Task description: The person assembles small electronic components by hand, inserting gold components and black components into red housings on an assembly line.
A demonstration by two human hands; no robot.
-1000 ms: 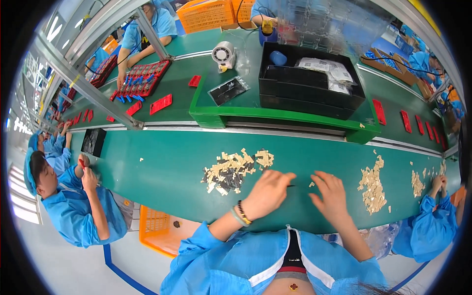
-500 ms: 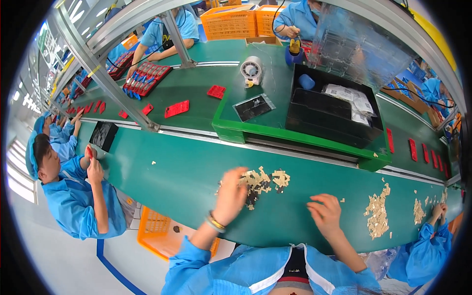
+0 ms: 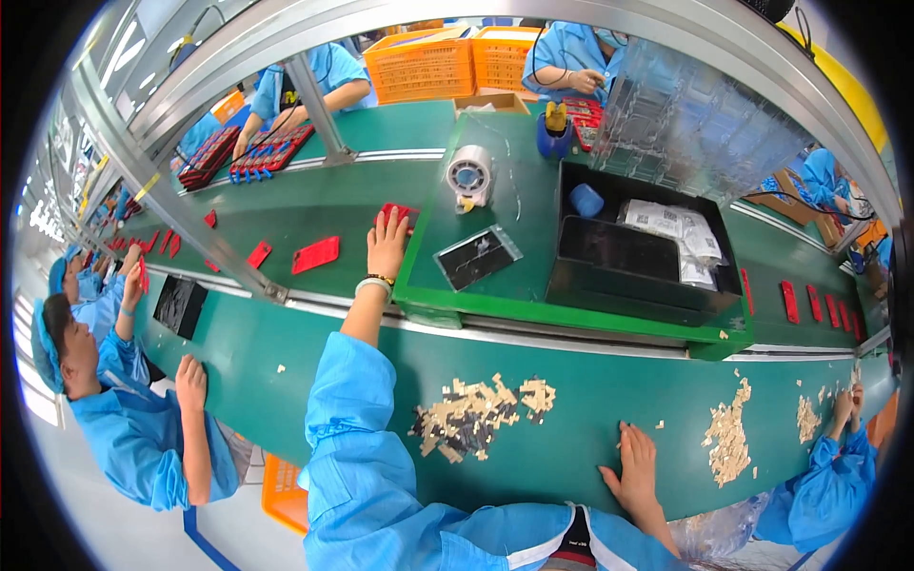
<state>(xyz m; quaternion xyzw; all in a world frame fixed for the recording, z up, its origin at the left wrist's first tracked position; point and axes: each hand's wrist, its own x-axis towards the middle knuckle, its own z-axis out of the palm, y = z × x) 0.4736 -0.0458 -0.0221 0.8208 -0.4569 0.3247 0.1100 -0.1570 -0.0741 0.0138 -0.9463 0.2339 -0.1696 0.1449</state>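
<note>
- Red plastic part (image 3: 397,213) is touched by the left hand (image 3: 387,245), which is stretched far across the green belt (image 3: 314,352) with its fingers spread and open; the part lies on the far belt, right against the left edge of the raised green shelf (image 3: 495,305).
- Nothing is gripped by that hand.
- The right hand (image 3: 636,466) is laid flat and open on the near edge of the belt, with nothing held.
- A heap of beige and black small pieces (image 3: 476,414) is spread on the belt between the two arms, near the right hand but apart from it.
- A second red part (image 3: 316,254) is seen on the far belt, left of the reaching hand.
</note>
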